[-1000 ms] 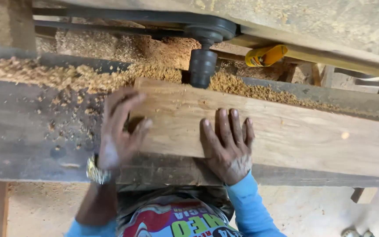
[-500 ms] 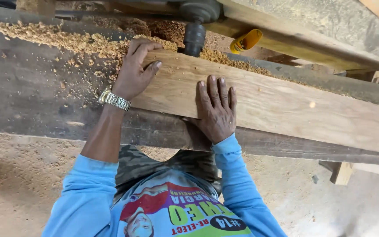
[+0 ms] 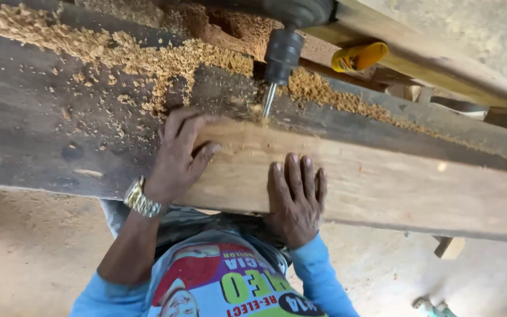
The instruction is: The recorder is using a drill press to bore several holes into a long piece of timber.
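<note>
Two hands, left hand (image 3: pixel 180 155) and right hand (image 3: pixel 296 196), flat on plank (image 3: pixel 394 185) (near edge).

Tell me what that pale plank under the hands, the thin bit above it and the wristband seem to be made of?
The plank looks like bare, unfinished wood: pale, with grain lines. The bit looks like bright metal, thin and shiny, probably steel. The wristband on the left hand seems to be polished metal links, silver and gold in tone. The loose shavings look like wood too.

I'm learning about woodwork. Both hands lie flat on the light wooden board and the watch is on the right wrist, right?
Not quite. The head view shows the watch on the left wrist. Left hand and right hand do press on the light wooden board.
</note>
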